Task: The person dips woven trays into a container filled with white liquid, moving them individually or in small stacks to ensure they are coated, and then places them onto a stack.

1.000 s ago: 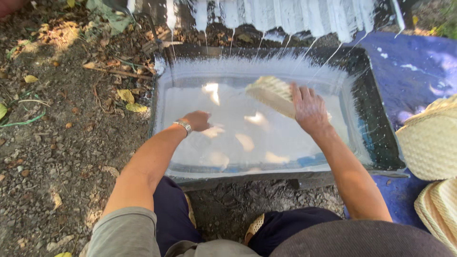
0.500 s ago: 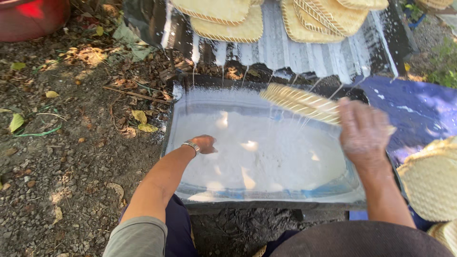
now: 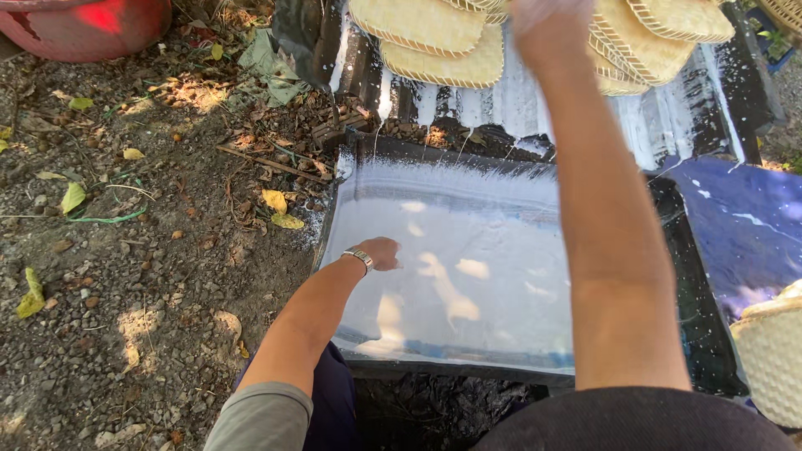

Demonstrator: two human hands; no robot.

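Over the white liquid (image 3: 468, 284), left hand (image 3: 380, 252) dips its fingers (image 3: 393, 260).

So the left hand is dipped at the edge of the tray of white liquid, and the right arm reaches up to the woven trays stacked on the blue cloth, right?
Not quite. The head view shows the woven trays stacked on a black sheet streaked with white, above the tray of white liquid; the blue cloth lies off to the right. The left hand is at the liquid's edge, and the right arm does reach up.
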